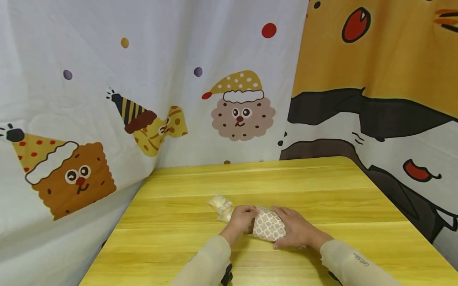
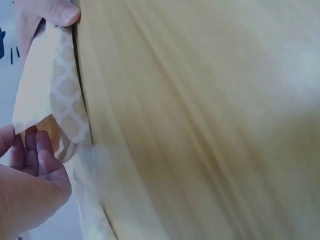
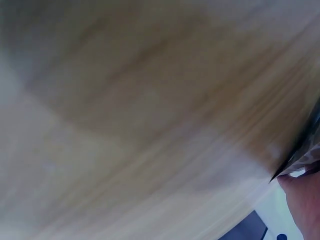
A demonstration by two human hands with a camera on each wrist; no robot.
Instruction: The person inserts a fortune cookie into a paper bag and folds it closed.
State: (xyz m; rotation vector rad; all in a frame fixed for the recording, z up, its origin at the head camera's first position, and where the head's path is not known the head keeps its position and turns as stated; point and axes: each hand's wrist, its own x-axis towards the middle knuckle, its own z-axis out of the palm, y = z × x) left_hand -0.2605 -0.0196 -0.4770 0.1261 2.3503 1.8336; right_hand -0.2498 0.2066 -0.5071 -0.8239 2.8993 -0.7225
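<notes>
A beige bag with a white lattice pattern point(image 1: 269, 224), apparently paper, lies on the table, its brown inner side showing at the left opening. My left hand point(image 1: 241, 220) pinches the edge of that opening; in the left wrist view its fingers point(image 2: 47, 155) reach just inside the mouth. At the closed right end, my right hand point(image 1: 296, 228) grips the bag between thumb and fingers. Just beyond my left hand lies a crumpled clear plastic packet point(image 1: 220, 203) with pale yellow contents, partly hidden by that hand. The right wrist view catches only a sliver of the bag point(image 3: 311, 152).
The yellow wood-grain table point(image 1: 171, 238) runs back to a white curtain point(image 1: 171, 24) printed with cartoon biscuits. At the right hangs an orange, black and white cartoon cloth point(image 1: 332, 63).
</notes>
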